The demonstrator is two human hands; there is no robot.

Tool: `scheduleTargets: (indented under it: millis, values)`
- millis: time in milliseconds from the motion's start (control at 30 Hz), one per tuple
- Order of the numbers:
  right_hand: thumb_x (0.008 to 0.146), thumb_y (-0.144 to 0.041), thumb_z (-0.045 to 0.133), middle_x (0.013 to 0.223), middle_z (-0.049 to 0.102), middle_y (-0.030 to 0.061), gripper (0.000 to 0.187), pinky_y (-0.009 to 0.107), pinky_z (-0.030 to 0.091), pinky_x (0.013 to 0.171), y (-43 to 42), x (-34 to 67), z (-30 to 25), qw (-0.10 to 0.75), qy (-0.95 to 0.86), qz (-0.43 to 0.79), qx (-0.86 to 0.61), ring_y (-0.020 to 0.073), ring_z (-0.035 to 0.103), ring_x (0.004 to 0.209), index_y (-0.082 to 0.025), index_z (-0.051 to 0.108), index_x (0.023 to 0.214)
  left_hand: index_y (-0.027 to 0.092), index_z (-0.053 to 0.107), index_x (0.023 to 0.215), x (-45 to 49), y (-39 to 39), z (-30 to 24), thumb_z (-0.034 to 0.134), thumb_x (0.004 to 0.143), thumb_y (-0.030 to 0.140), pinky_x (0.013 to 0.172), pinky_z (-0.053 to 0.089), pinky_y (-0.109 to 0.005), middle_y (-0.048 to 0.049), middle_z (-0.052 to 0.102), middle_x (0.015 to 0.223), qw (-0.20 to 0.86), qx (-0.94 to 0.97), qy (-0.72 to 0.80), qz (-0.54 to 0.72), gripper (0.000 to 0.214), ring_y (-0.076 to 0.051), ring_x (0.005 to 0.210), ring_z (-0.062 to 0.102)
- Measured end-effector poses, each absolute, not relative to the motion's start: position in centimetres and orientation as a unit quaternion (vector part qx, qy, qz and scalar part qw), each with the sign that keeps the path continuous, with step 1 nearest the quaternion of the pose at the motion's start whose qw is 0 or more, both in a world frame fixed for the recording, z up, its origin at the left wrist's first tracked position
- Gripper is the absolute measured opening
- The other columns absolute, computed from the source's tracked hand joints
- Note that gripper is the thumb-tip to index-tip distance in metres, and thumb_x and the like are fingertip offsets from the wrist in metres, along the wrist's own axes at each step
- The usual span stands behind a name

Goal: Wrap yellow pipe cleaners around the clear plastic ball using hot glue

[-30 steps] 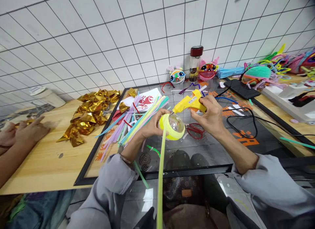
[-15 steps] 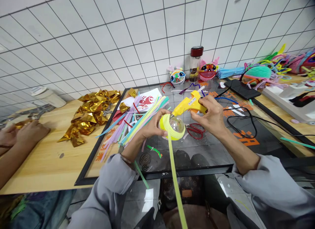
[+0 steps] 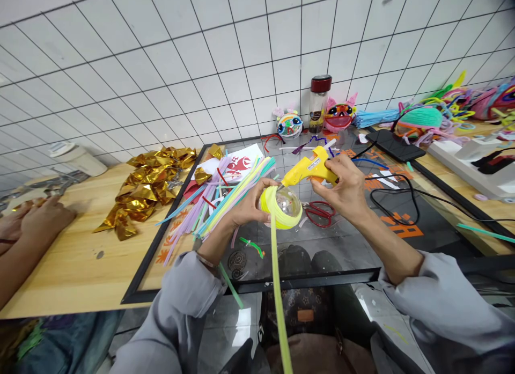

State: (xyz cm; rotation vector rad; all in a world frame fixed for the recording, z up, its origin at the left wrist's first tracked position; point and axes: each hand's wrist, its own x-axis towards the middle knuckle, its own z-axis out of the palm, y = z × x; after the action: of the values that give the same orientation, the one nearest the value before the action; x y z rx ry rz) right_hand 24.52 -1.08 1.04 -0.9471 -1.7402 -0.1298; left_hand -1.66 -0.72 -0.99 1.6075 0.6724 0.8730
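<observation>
My left hand (image 3: 251,202) is closed around a clear plastic ball (image 3: 287,203) partly wrapped in yellow pipe cleaner. A loose length of yellow pipe cleaner (image 3: 276,283) hangs from the ball past the table's front edge. In my right hand (image 3: 341,183) is a yellow hot glue gun (image 3: 306,167), a glue stick poking from its back. Its nozzle tip points down at the wrapped rim, close to my left fingers; whether it touches cannot be made out. Red-handled scissors (image 3: 321,214) lie on the glass behind the ball.
A bundle of pastel pipe cleaners (image 3: 229,202) and gold foil (image 3: 148,183) lie left. Another person's hands (image 3: 44,221) work at far left. Behind stand decorated balls (image 3: 289,124) and a bottle (image 3: 319,108). A phone (image 3: 396,145), black cable (image 3: 406,191) and white power strip (image 3: 475,167) are right.
The hanging pipe cleaner has swung slightly left at its lower end. My hands, the ball and the glue gun are nearly unmoved. The other person's hands have shifted a little left.
</observation>
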Motion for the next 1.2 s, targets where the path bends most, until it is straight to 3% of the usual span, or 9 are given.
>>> scheduleTargets:
  millis: [1200]
  values:
    - [0.081,-0.032,0.069,0.078,0.054,0.0026,0.014,0.032,0.043,0.062,-1.03,24.76,1.04,0.539,-0.739,-0.052,-0.401,0.0184,0.053,0.071,-0.019,0.063,0.082,0.023,0.049,0.112,-1.57,-0.70,-0.97,0.094,0.045,0.043,0.079,0.041,-0.026,-0.0017,0.052,0.108,0.560,0.684,0.290,0.367,0.083,-0.017,0.093,0.051]
